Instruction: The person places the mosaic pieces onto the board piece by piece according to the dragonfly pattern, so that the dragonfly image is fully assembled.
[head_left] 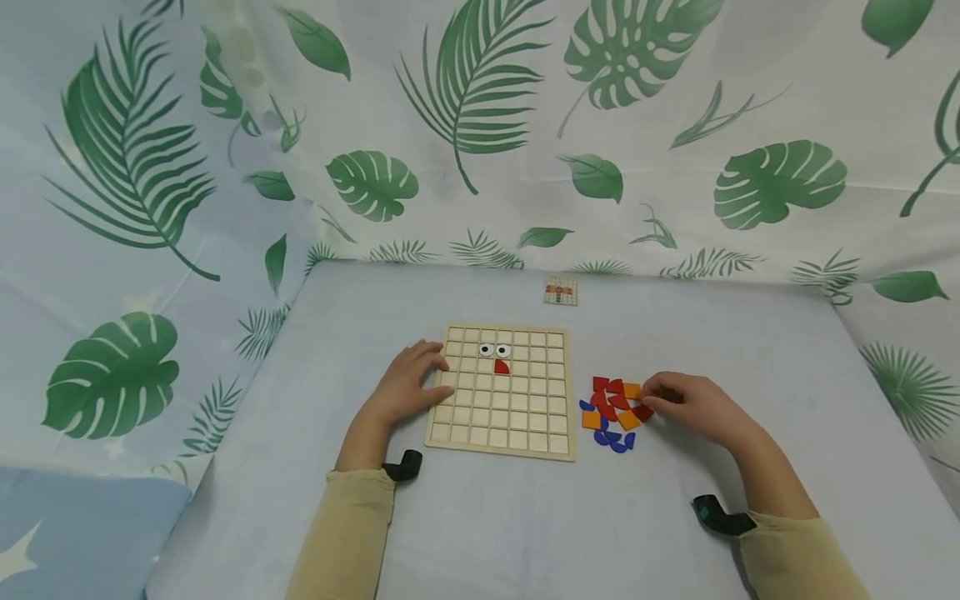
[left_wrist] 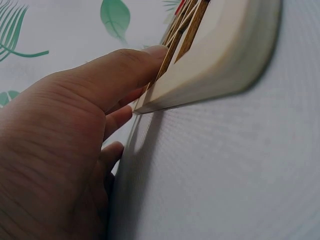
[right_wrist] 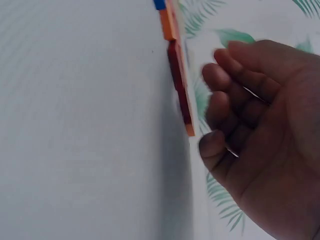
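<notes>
A square wooden grid board (head_left: 517, 404) lies on the table. Two round eye pieces (head_left: 495, 350) and a red quarter-circle piece (head_left: 502, 367) sit in cells of its upper part. My left hand (head_left: 405, 383) rests at the board's left edge; in the left wrist view its thumb (left_wrist: 135, 65) lies on the rim. To the right of the board is a pile of red, orange and blue pieces (head_left: 611, 404). Beside that pile is my right hand (head_left: 693, 404), its fingers loosely bent, close to a dark red piece (head_left: 642, 412). In the right wrist view I see nothing between the fingers (right_wrist: 217, 107).
A small pattern card (head_left: 561, 292) lies behind the board, near the back of the pale tabletop (head_left: 510, 525). Leaf-printed cloth (head_left: 510, 192) hangs at the back and sides. A black strap end (head_left: 722, 517) sticks out by the right sleeve.
</notes>
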